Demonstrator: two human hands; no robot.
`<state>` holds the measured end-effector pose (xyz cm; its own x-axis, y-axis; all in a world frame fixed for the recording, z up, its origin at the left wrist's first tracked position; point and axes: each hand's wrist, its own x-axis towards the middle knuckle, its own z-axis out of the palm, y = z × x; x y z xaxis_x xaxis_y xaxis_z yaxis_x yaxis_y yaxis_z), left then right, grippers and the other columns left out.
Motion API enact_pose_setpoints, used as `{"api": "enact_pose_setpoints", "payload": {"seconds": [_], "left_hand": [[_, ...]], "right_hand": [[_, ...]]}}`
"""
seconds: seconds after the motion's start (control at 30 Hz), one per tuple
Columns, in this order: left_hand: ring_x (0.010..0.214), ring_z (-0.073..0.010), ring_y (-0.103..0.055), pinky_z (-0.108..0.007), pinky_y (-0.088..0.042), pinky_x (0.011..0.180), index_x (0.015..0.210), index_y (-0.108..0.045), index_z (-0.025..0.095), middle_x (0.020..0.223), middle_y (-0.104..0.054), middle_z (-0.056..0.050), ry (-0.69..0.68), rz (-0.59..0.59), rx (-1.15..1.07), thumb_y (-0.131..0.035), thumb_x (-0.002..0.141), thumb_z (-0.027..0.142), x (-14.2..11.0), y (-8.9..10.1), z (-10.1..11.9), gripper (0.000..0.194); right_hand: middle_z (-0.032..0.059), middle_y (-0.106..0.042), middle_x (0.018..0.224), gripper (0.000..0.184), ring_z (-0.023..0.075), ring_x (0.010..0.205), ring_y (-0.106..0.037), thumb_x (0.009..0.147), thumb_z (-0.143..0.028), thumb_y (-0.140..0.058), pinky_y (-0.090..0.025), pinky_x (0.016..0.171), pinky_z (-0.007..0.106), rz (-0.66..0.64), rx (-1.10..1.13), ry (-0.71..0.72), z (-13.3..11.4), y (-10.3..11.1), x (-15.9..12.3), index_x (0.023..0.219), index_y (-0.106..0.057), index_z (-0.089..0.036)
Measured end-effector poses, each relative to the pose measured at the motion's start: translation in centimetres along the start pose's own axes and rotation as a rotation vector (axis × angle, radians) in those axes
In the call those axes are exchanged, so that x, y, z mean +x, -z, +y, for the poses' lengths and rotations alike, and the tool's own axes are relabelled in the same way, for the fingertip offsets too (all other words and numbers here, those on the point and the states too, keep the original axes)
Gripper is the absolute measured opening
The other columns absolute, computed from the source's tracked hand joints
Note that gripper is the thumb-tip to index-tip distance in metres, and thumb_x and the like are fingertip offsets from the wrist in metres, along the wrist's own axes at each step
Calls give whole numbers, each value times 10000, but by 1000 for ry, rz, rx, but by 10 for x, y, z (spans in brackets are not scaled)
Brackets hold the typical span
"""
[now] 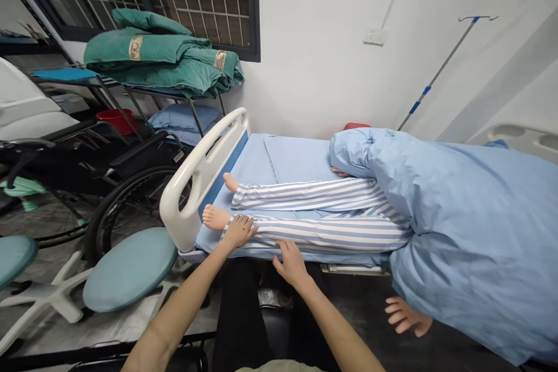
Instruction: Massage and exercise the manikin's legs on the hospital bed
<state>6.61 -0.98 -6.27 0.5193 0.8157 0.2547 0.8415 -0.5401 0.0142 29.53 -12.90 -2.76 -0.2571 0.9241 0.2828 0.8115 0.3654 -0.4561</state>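
Note:
A manikin in blue-and-white striped trousers [335, 232] lies on the bed, bare feet toward the footboard. My left hand [239, 231] rests on the near trouser leg just above the ankle, its fingers laid over the cloth. Beside it is the manikin's near foot [215, 217]. My right hand [291, 264] is at the bed's near edge, fingers apart, the fingertips at the same trouser leg around the calf. A light blue quilt [471, 215] covers the manikin's upper body. One manikin hand [407, 317] hangs out below the quilt at the near side.
The white footboard [204, 168] rises left of the feet. A wheelchair [131, 197] and a round stool [131, 269] stand to the left. Green folded bedding [161, 55] lies on chairs by the window. An IV pole [440, 72] stands behind the bed.

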Motion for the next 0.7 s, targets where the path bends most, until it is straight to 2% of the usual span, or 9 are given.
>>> {"api": "enact_pose_setpoints", "payload": {"seconds": [0.13,0.27,0.4,0.47,0.57,0.7], "left_hand": [[1042,-265,-555,-446,-361,983,1140,-601,125,1049,-643,-155,-23,-28,-16,-335,927,440,-2,-2,-3,464],[1081,-294,-537,-481,-335,1009,1203,-571,97,1125,-610,-189,-9,-49,20,-390,892,376,-6,-8,-2,455],[1097,-326,-513,-496,-306,1022,1263,-525,43,1165,-580,-225,-29,-174,103,-464,824,330,-6,-13,-1,527],[1087,-328,-510,-500,-303,1021,1276,-512,39,1165,-576,-230,-34,-210,117,-487,799,313,-5,-14,-1,552],[1070,-318,-507,-502,-301,1022,1287,-503,47,1145,-580,-215,-32,-210,133,-482,779,255,-5,-14,0,549],[1090,-325,-494,-501,-285,1038,1304,-490,27,1143,-574,-214,-13,-190,143,-486,772,247,-6,-11,5,576]], "right_hand": [[126,-565,1124,410,257,1056,-485,779,-234,-553,-411,874,367,-109,-154,42,-25,-7,67,1177,-523,-140],[139,-567,1121,443,280,1042,-499,749,-266,-604,-411,871,400,-229,-265,48,-36,-30,105,1159,-532,-114],[169,-557,1182,566,293,1066,-515,680,-308,-711,-416,874,411,-358,-352,31,-33,-54,125,1174,-534,-96],[166,-579,1171,568,284,1066,-537,664,-313,-741,-419,876,399,-408,-370,-4,-29,-62,131,1156,-550,-103],[144,-636,1078,515,263,1009,-588,680,-334,-738,-427,864,380,-440,-360,-29,-23,-69,135,1114,-577,-107],[146,-652,1040,495,264,974,-610,696,-376,-720,-439,837,370,-407,-346,-17,-19,-75,134,1089,-591,-104]]}}
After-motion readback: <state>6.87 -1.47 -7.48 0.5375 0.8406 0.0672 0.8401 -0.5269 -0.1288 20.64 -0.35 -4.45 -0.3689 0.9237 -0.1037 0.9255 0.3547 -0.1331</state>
